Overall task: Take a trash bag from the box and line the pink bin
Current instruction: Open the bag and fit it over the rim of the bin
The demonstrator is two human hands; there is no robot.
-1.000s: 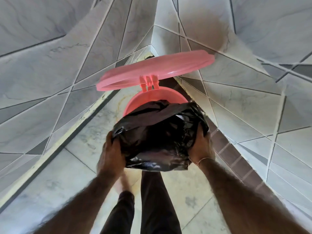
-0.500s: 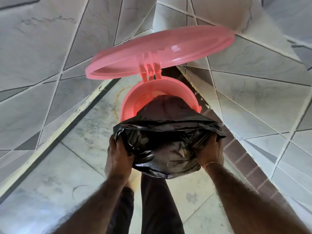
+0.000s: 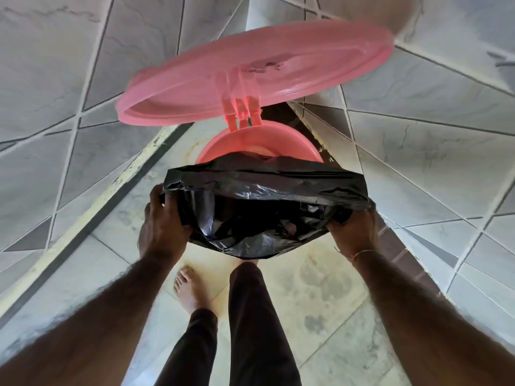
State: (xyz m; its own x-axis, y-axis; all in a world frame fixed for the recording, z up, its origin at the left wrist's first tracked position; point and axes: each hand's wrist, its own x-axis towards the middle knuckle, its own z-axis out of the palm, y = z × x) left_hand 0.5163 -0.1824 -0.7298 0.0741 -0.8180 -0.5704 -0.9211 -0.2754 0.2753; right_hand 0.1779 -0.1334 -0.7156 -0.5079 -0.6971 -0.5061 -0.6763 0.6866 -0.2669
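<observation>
A black trash bag is stretched wide between my hands, its mouth open toward me. My left hand grips the bag's left edge and my right hand grips its right edge. The pink bin stands in the tiled corner just beyond the bag. Its round pink lid is raised on its hinge above the rim. The bag's far edge overlaps the near part of the bin's rim and hides it. The box of bags is out of view.
Grey tiled walls close in on both sides of the bin. My bare left foot and dark trouser legs stand on the stained floor tiles below the bag.
My hands have moved apart, pulling the bunched bag wide and opening its mouth. The view has come closer to the bin and its raised lid.
</observation>
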